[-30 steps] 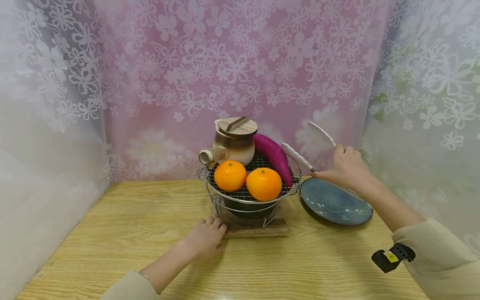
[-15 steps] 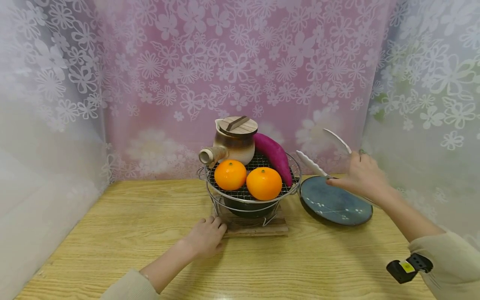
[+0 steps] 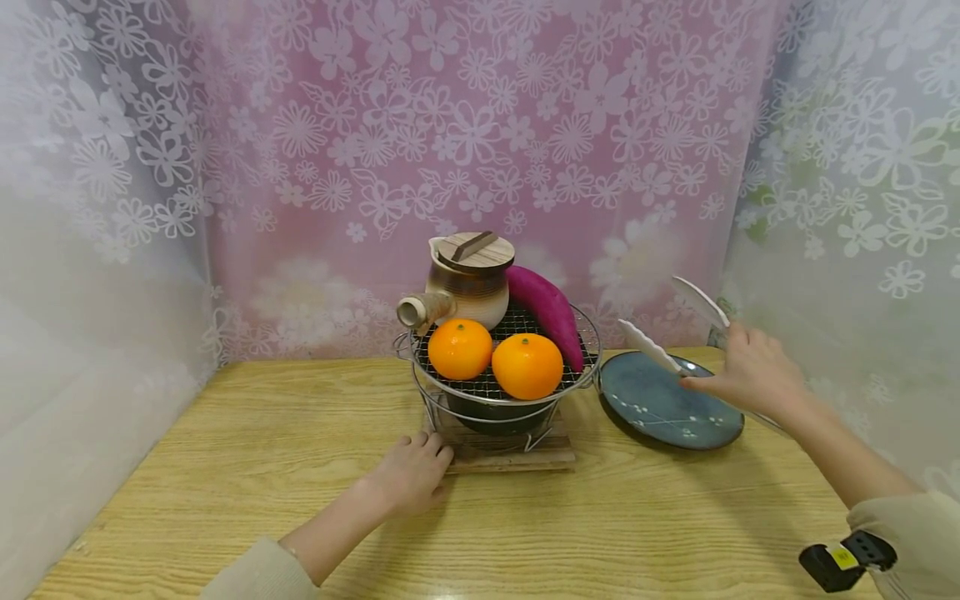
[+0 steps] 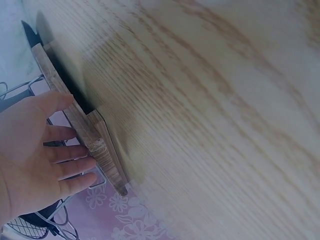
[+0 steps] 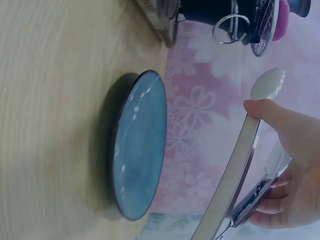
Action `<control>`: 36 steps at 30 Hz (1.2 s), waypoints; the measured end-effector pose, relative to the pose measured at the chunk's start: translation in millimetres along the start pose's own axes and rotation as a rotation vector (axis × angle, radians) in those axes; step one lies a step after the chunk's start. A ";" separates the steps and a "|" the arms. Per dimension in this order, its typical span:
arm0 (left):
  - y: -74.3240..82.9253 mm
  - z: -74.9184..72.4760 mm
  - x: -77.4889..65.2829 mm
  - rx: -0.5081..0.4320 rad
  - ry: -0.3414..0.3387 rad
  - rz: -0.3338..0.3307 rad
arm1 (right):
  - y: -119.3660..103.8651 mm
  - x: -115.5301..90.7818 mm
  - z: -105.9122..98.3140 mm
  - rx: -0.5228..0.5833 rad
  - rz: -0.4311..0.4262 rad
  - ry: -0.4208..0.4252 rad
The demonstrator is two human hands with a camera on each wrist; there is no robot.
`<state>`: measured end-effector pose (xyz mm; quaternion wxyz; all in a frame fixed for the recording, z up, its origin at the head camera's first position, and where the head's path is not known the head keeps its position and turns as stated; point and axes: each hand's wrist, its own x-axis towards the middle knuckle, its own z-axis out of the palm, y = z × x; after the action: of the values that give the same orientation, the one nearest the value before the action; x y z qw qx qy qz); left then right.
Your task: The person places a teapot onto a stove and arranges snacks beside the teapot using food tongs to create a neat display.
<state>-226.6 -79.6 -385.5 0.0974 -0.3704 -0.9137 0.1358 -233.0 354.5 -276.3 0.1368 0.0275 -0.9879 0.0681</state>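
My right hand (image 3: 761, 375) holds white-tipped tongs (image 3: 649, 345) above a blue-grey plate (image 3: 660, 404). In the right wrist view the thumb presses one arm of the tongs (image 5: 235, 167) and the fingers curl round the other; the tips stand apart with nothing between them. My left hand (image 3: 411, 475) rests at the left front corner of a wooden board (image 3: 517, 460), its relaxed fingers touching the board's edge (image 4: 82, 122). On this board stands a round wire grill (image 3: 487, 406). Two oranges (image 3: 460, 350), a purple sweet potato (image 3: 546, 312) and a lidded clay teapot (image 3: 476, 296) sit on its mesh.
The pale wooden table (image 3: 285, 433) runs under everything. Flowered curtains (image 3: 480, 125) close off the back and both sides. The teapot's side handle (image 3: 422, 312) juts out to the left, beyond the mesh. A wire loop (image 5: 231, 29) sticks out of the grill's side.
My right hand has moved right and slightly down with the spread tongs, away from the sweet potato and over the plate. The left hand and the food on the grill stay in place.
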 end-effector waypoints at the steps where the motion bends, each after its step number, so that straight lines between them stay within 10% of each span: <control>1: -0.1 -0.2 0.1 -0.001 -0.001 -0.001 | 2.3 -1.5 1.0 -0.002 -0.003 -0.002; 36: -0.4 -0.2 -1.6 -0.016 -0.043 -0.010 | -2.9 -62.4 41.6 -0.039 -0.111 -0.153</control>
<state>-225.6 -80.9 -385.3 0.0753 -0.3635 -0.9185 0.1359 -183.9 348.0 -332.6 0.0649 0.0846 -0.9935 0.0387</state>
